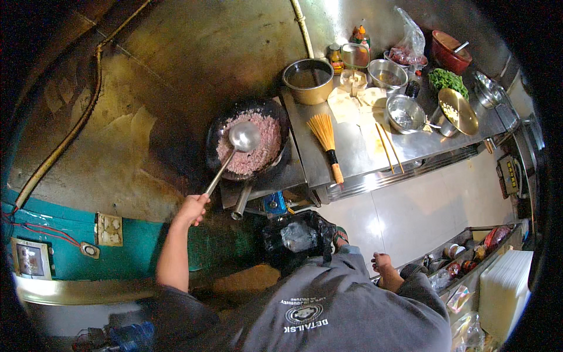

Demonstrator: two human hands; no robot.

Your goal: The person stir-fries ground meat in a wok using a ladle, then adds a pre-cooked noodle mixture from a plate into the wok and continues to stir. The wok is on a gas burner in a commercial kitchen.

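Observation:
My left hand [192, 210] grips the handle of a long metal ladle [244, 137]. The ladle's bowl, rounded underside up, rests over pale pink minced meat [257, 163] in a dark wok [215, 152]. This wok sits on a stove at the wall, with its tubular metal handle [242, 200] pointing towards me. Low by my right side, my right hand [381, 261] hangs near a shelf of goods. Its fingers are loosely bent, and I see nothing in them.
A steel counter [314, 163] right of the wok holds a bamboo whisk [325, 138], chopsticks [389, 147], a deep pot [308, 83], metal bowls [405, 114] and leafy greens [448, 82]. A black-bagged bin [299, 235] stands below the stove. The loaded shelf [462, 259] is at right.

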